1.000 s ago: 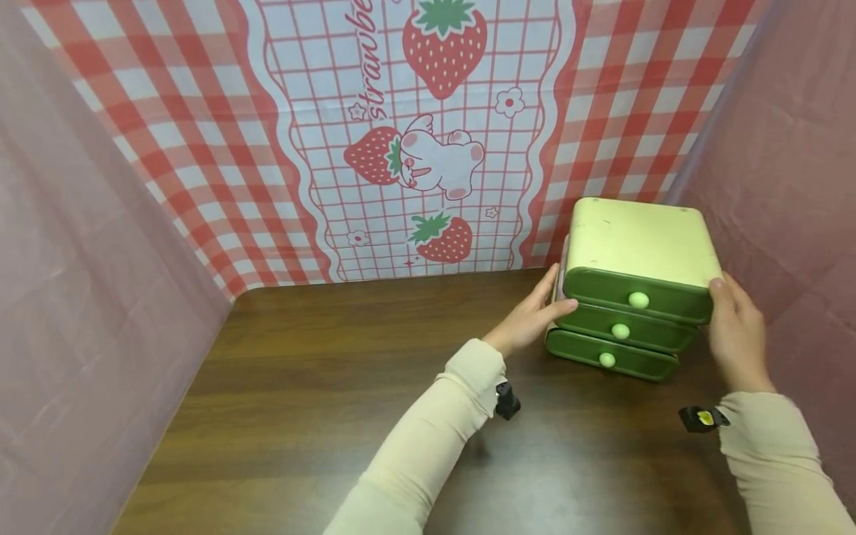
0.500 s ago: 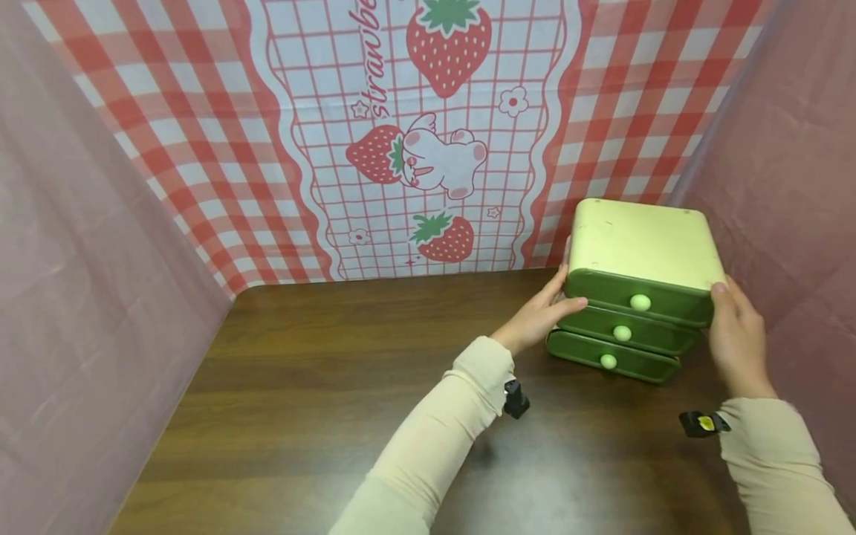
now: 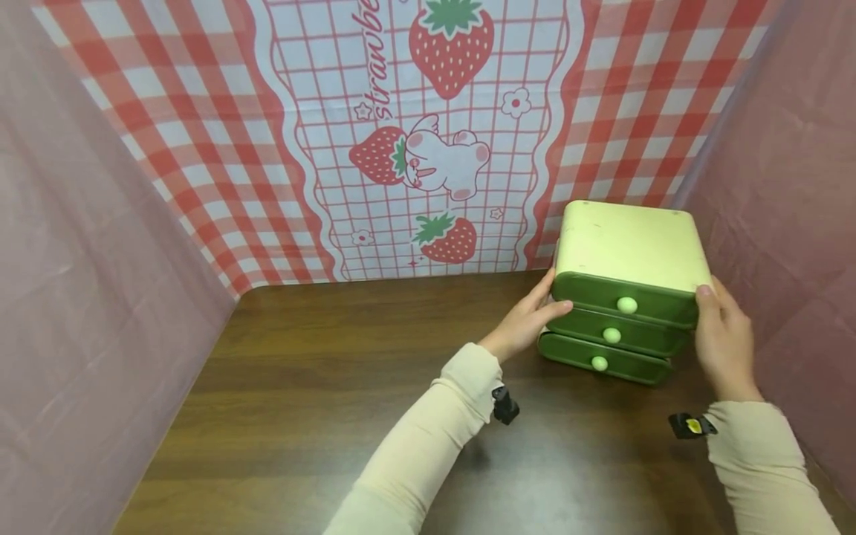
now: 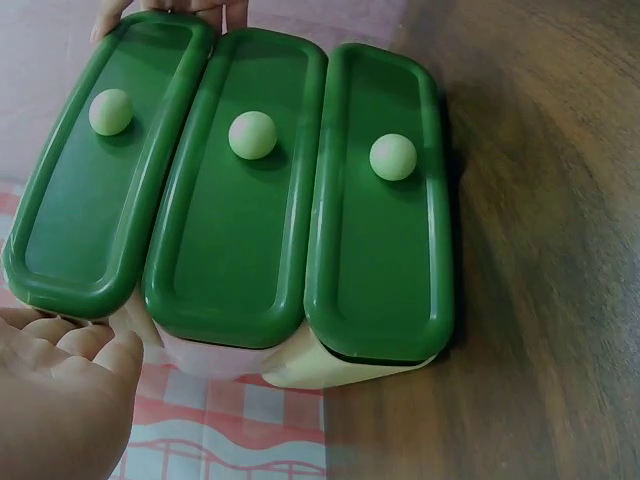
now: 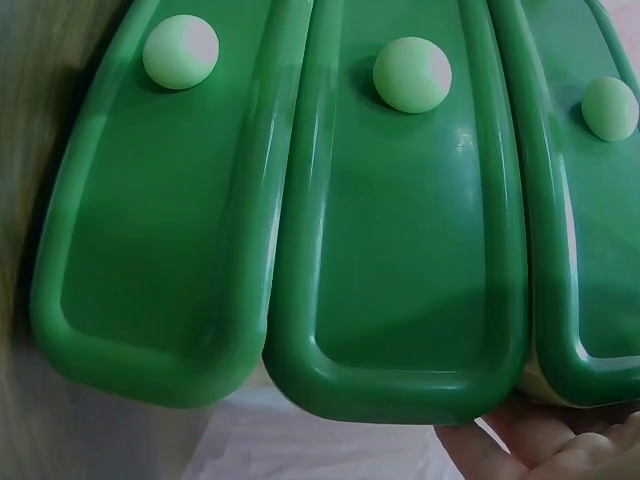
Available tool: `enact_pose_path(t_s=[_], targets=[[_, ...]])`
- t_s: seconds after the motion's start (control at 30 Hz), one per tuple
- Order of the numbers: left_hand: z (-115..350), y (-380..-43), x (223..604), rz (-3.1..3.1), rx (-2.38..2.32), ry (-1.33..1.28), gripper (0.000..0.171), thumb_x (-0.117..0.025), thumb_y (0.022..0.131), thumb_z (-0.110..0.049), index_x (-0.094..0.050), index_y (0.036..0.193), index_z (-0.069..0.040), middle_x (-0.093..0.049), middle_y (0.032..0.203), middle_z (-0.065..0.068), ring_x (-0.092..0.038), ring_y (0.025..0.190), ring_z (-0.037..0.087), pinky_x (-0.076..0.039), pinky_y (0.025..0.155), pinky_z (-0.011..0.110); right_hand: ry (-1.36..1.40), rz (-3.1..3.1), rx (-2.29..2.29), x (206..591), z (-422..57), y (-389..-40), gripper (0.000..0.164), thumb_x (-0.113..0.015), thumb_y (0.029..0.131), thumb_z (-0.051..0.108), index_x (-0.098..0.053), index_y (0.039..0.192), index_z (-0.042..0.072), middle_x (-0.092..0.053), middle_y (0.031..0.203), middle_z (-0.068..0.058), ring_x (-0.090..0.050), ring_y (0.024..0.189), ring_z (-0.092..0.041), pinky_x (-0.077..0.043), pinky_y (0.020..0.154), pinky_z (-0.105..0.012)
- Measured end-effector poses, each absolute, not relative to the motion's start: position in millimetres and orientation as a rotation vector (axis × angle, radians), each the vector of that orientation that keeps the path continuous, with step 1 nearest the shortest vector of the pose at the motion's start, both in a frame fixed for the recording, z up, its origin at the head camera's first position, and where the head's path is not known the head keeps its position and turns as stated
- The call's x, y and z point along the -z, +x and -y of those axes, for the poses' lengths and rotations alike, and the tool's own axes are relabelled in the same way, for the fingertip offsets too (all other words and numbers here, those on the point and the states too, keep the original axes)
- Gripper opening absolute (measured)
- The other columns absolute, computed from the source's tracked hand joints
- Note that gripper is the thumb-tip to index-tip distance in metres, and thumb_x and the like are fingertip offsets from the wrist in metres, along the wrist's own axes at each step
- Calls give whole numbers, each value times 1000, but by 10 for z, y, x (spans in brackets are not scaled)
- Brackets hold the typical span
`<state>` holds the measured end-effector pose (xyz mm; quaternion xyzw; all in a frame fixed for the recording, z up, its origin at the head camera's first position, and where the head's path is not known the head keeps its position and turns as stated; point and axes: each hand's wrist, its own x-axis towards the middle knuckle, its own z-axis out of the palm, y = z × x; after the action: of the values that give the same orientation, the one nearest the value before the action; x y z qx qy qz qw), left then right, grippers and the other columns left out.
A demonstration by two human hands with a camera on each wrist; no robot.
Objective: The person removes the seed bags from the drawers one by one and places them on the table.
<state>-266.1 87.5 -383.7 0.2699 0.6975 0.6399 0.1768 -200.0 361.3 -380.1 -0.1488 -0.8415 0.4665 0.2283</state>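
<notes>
A small desktop drawer organizer [image 3: 635, 249] with a pale yellow top stands at the right rear of the table. Its front has three dark green drawers, all pushed in, each with a round light green knob [image 3: 611, 335]. My left hand [image 3: 524, 321] holds its left side, the thumb at the front edge by the top two drawers and the fingers reaching back along the side. On the opposite side my right hand [image 3: 725, 342] grips the upper unit, thumb at the top front corner, its other fingers partly hidden. In the left wrist view, the middle unit's side wall [image 4: 215, 358] looks pinkish.
The brown wooden table [image 3: 321, 401] stretches left and forward of the organizer. A red checked strawberry cloth [image 3: 428, 148] hangs behind it. Pink curtains [image 3: 796, 186] close in the sides, the right one near my right hand. A small black camera [image 3: 506, 405] sits on each wrist.
The organizer has shifted slightly to the left over the last half second, its top the most, and both hands have moved left with it. The drawers stay closed.
</notes>
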Motion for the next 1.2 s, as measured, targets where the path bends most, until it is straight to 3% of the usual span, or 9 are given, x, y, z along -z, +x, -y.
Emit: enact_pose_path(t_s=[0.23, 0.43, 0.57, 0.67, 0.83, 0.93, 1.03, 1.13, 1.2], targets=[[-727, -2626, 3894, -1931, -1911, 748, 70, -49, 101, -27, -10, 159, -24, -11, 165, -7, -23, 149, 20, -21, 122, 32, -358, 2329, -1286, 3820, -3460, -2031, 57, -29, 105, 43, -25, 156, 17, -26, 159, -13, -22, 148, -24, -15, 124, -38], [-544, -2568, 3925, -1938, -1936, 708, 70, -49, 102, -27, -9, 159, -27, -9, 165, -9, -19, 150, 17, -19, 122, 31, -297, 2329, -1298, 3848, -3309, -2071, 57, -31, 105, 43, -28, 156, 17, -32, 157, -16, -28, 145, -28, -20, 122, -43], [-408, -2539, 3933, -1945, -1959, 694, 69, -49, 102, -28, -9, 159, -28, -8, 165, -9, -15, 151, 16, -17, 123, 35, -257, 2335, -1297, 3870, -3188, -2098, 57, -32, 105, 42, -30, 155, 16, -40, 151, -20, -47, 123, -17, -39, 100, -28], [-293, -2513, 3940, -1962, -1961, 686, 70, -49, 102, -28, -9, 158, -29, -7, 165, -9, -14, 152, 16, -17, 123, 36, -199, 2353, -1302, 3887, -3102, -2118, 59, -32, 105, 42, -29, 155, 11, -47, 140, -24, -48, 98, -5, -37, 78, -18], [-107, -2464, 3953, -1996, -1965, 694, 70, -48, 102, -25, -8, 159, -25, -7, 166, -6, -15, 152, 18, -16, 123, 34, -114, 2358, -1319, 3916, -2953, -2163, 60, -34, 105, 41, -29, 152, 5, -54, 125, -20, -48, 83, 4, -41, 67, -13], [-8, -2439, 3965, -2007, -1979, 719, 70, -47, 102, -21, -7, 159, -20, -6, 166, -2, -14, 152, 20, -15, 123, 34, -77, 2348, -1345, 3931, -2864, -2190, 58, -35, 105, 41, -31, 151, 6, -54, 129, -24, -49, 91, 7, -40, 70, -12], [91, -2419, 3978, -2013, -1995, 738, 70, -47, 102, -18, -5, 159, -15, -6, 166, 1, -13, 152, 21, -15, 124, 34, -40, 2359, -1374, 3935, -2780, -2207, 58, -36, 105, 42, -31, 153, 10, -49, 141, -25, -54, 112, -5, -39, 81, -14], [183, -2398, 3987, -2023, -2022, 755, 70, -46, 102, -14, -4, 159, -10, -5, 166, 6, -12, 152, 25, -14, 124, 37, 3, 2378, -1405, 3933, -2705, -2221, 59, -35, 105, 43, -28, 155, 14, -38, 153, -19, -44, 134, -24, -39, 101, -28], [243, -2380, 3994, -2030, -2041, 762, 70, -45, 102, -13, -4, 158, -9, -4, 166, 8, -11, 152, 27, -14, 124, 40, 36, 2379, -1423, 3934, -2656, -2236, 58, -35, 105, 42, -27, 156, 15, -34, 157, -16, -35, 140, -34, -35, 109, -43]])
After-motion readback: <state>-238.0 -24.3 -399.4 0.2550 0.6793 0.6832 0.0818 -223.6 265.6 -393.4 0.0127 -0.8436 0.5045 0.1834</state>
